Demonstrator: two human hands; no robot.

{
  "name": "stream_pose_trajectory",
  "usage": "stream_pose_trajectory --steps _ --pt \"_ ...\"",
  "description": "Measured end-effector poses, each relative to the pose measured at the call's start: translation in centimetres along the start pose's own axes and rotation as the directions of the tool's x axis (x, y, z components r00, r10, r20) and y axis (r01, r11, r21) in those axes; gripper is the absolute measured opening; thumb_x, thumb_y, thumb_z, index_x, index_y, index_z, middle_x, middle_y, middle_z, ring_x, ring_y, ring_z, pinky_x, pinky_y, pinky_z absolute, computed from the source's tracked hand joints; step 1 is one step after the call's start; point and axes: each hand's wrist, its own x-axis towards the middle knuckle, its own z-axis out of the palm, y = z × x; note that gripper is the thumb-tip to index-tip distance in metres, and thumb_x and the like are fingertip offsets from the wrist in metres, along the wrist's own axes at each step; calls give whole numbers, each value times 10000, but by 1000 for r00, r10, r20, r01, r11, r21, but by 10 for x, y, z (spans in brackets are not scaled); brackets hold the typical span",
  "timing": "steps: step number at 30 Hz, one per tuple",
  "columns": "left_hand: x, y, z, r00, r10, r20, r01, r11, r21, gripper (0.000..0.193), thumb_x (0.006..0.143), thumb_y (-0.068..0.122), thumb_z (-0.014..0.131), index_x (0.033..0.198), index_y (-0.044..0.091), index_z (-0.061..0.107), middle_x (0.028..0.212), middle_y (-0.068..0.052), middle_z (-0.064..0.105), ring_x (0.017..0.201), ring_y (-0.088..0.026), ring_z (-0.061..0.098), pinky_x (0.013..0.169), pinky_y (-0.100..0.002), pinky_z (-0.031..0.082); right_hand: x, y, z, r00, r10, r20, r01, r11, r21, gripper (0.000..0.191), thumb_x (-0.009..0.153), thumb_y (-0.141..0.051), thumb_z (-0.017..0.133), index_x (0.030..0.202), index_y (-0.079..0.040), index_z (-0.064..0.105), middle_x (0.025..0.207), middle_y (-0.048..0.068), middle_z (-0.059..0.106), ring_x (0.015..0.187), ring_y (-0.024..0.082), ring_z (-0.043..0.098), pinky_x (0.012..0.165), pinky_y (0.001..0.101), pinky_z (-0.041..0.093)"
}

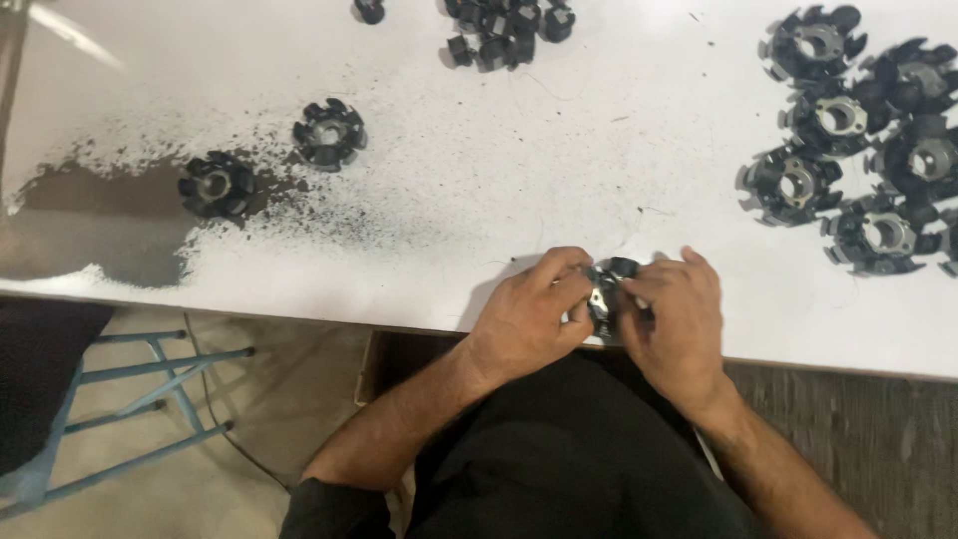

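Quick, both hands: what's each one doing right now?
Left hand: closed on the black toothed part.
Right hand: closed on the same part.

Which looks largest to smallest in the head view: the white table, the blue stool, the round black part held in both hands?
1. White table.
2. Blue stool.
3. Round black part, held by the left hand and right hand; partly hidden.

Middle of the white table (559, 170) lies open from near edge to far edge. Obstructions: a cluster of black slotted cores (858, 140) crowding the right edge; a heap of small black parts (504, 30) at the far edge; two loose cores (269, 160) left of centre amid black dust (120, 215) spreading toward the left edge.
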Motion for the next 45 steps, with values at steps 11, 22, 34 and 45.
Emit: stream_pose_trajectory --steps 11,22,34,45 --pt "41 -184 -142 799 -590 -116 601 787 135 1048 888 544 807 1584 -38 284 1599 -290 346 1498 -447 351 1229 -575 337 -7 82 -38 993 92 -74 -110 947 -300 196 1053 -19 753 1136 -38 577 1145 130 658 1056 341 600 1090 463 430" --pt "37 -55 -84 821 -359 443 317 933 169 1124 830 517 796 1618 85 121 1555 -207 403 1418 -362 427 1200 -553 328 11 65 -44 988 53 -146 -85 972 -217 202 1073 -21 758 1162 -23 577 1144 148 668 1111 317 628 1166 496 416" --pt "12 6 -16 1000 16 21 -17 999 32 458 909 366 765 1139 16 578 1400 -289 509 1413 -473 412 1101 -620 399 -4 -12 -13 971 211 -112 -183 959 217 211 950 -46 711 1122 -37 590 1074 117 697 1092 291 678 1196 548 422" --pt "10 -1 -63 971 -138 197 144 989 -16 134 915 160 736 910 61 645 1345 -171 598 1387 -342 529 1134 -524 468 19 -19 0 992 124 27 -126 988 90 201 904 -59 733 1073 -45 626 1001 105 680 1002 295 649 1146 570 398"
